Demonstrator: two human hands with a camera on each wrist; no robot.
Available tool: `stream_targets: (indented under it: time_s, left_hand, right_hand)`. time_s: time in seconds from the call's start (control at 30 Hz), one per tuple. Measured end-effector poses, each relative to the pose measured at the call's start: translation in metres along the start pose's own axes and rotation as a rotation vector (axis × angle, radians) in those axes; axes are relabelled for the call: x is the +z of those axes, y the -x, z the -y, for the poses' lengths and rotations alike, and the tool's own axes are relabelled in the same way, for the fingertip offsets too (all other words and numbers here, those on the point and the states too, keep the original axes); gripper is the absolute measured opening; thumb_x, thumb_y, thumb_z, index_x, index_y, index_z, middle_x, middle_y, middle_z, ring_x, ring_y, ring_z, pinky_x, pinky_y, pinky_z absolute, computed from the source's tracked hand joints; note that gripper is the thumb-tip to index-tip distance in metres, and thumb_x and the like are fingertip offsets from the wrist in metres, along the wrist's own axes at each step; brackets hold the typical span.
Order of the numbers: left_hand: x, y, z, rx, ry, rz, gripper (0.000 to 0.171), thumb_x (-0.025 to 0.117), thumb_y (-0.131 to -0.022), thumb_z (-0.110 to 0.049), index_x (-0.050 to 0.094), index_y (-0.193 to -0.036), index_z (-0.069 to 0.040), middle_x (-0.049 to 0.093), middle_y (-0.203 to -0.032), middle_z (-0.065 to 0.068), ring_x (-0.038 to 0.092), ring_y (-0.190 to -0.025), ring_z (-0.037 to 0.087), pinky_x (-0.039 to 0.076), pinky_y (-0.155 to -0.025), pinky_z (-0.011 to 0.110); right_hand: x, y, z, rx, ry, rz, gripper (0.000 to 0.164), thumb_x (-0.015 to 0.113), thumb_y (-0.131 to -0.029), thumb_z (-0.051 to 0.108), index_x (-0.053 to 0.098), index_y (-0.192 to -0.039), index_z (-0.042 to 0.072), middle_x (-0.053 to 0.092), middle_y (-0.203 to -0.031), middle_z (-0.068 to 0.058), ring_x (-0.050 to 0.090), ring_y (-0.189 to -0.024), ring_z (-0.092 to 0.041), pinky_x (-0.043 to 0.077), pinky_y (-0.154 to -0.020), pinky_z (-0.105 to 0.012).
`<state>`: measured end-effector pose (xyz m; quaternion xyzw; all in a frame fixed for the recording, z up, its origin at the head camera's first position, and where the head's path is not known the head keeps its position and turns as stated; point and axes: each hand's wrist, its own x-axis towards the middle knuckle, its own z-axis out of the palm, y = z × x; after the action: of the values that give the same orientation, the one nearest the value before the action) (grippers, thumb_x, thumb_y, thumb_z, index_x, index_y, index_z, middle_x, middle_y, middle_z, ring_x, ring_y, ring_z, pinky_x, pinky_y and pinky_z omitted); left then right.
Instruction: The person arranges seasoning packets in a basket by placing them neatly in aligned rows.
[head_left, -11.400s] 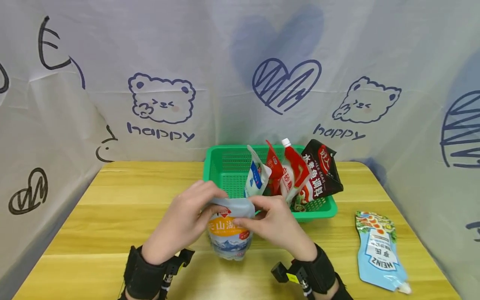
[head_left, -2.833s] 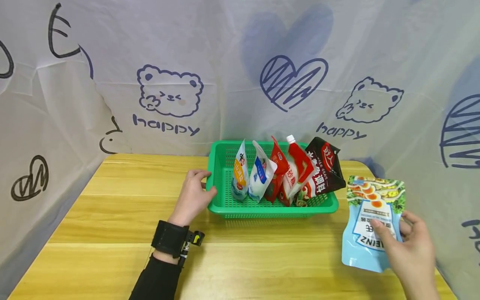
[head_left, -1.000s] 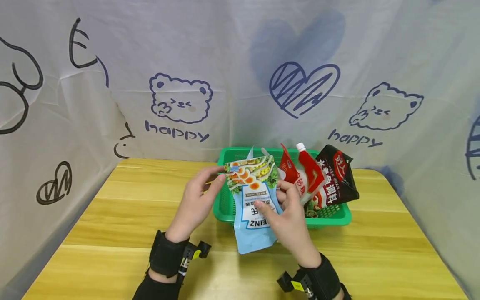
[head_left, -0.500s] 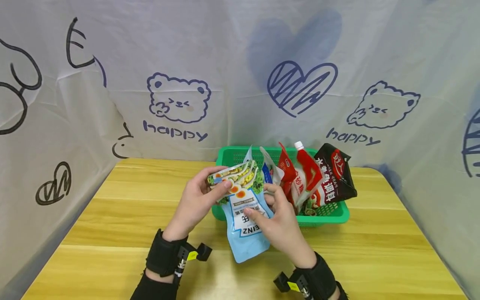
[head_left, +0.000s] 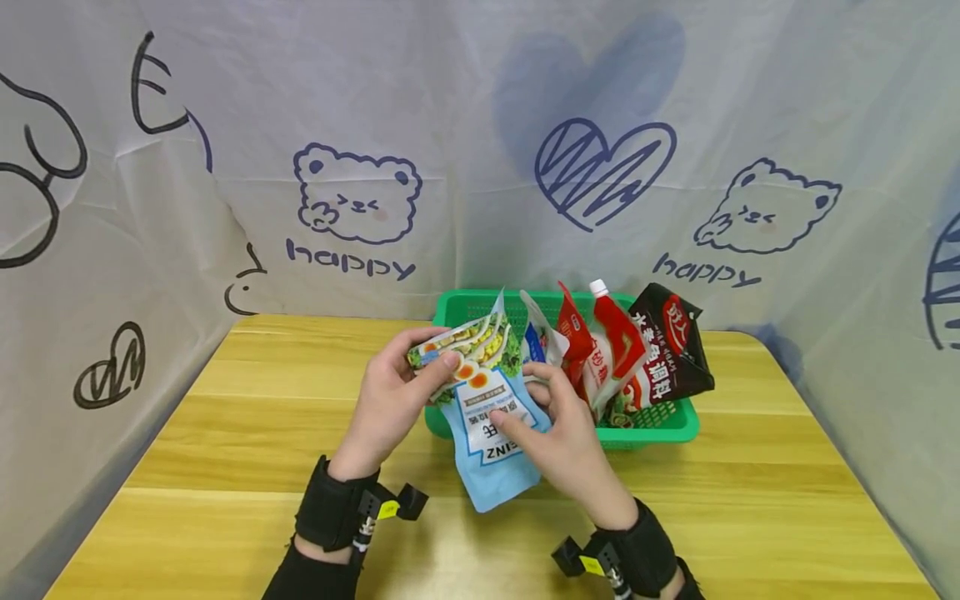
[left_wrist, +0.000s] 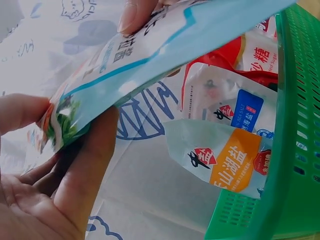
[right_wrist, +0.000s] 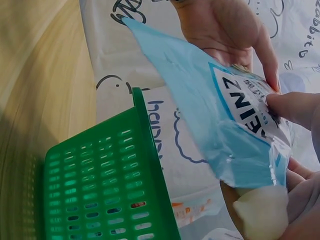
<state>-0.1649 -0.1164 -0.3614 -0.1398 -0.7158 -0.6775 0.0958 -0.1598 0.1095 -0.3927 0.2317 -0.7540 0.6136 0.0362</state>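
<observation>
A light blue Heinz sauce pouch (head_left: 495, 479) is held up in front of the basket's left part, its printed lettering upside down in the head view. My left hand (head_left: 386, 400) pinches its food-picture end, thumb on the front. My right hand (head_left: 566, 442) grips its right side, thumb over the label. In the right wrist view a whitish cap (right_wrist: 262, 210) shows at the pouch's lower corner. Behind it the green basket (head_left: 663, 433) holds a salt bag with an orange band (left_wrist: 230, 160) and a sea salt bag with a blue label (left_wrist: 247, 110).
Also in the basket stand a red pouch (head_left: 573, 333), a sugar pouch with a white cap (head_left: 618, 325) and a black seasoning bag (head_left: 675, 333) leaning over the right rim. The wooden table (head_left: 765, 500) ends at a printed cloth (head_left: 480, 125).
The orange-banded salt bag went from both hands into the basket. My right hand lifted the Heinz pouch from the table's right and brought it left. My left hand left the basket rim and took hold.
</observation>
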Motion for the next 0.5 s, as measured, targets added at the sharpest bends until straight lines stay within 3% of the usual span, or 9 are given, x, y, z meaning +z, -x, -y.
stream_targets:
  time_s: [0.13, 0.27, 0.5]
  left_hand:
    - [-0.0005, -0.0003, -0.0003, 0.018, -0.016, -0.087, 0.036, 0.067, -0.102, -0.014, 0.061, -0.137, -0.004, 0.072, -0.110, 0.021, 0.073, -0.081, 0.012, 0.061, -0.069, 0.026]
    - [-0.0014, -0.0004, -0.0023, 0.021, 0.044, -0.147, 0.035, 0.065, -0.103, -0.012, 0.059, -0.137, -0.002, 0.072, -0.106, 0.022, 0.075, -0.083, 0.014, 0.064, -0.070, 0.034]
    - [-0.0038, 0.0001, -0.0049, 0.036, 0.148, -0.166, 0.034, 0.058, -0.105, -0.008, 0.054, -0.137, 0.004, 0.071, -0.098, 0.012, 0.073, -0.080, 0.016, 0.063, -0.066, 0.031]
  right_hand:
    - [-0.0016, -0.0002, 0.0005, -0.002, -0.014, -0.025, 0.052, 0.077, -0.093, 0.005, 0.048, -0.136, 0.003, 0.072, -0.118, -0.019, 0.073, -0.093, -0.019, 0.062, -0.074, -0.032]
    - [-0.0029, -0.0008, 0.0002, -0.021, -0.037, -0.081, 0.048, 0.076, -0.093, 0.002, 0.051, -0.133, 0.001, 0.072, -0.115, -0.020, 0.073, -0.093, -0.017, 0.063, -0.072, -0.032]
    - [-0.0031, -0.0013, 0.0012, -0.079, -0.034, -0.206, 0.044, 0.079, -0.090, -0.001, 0.062, -0.130, 0.002, 0.072, -0.108, -0.021, 0.074, -0.086, -0.017, 0.063, -0.067, -0.033]
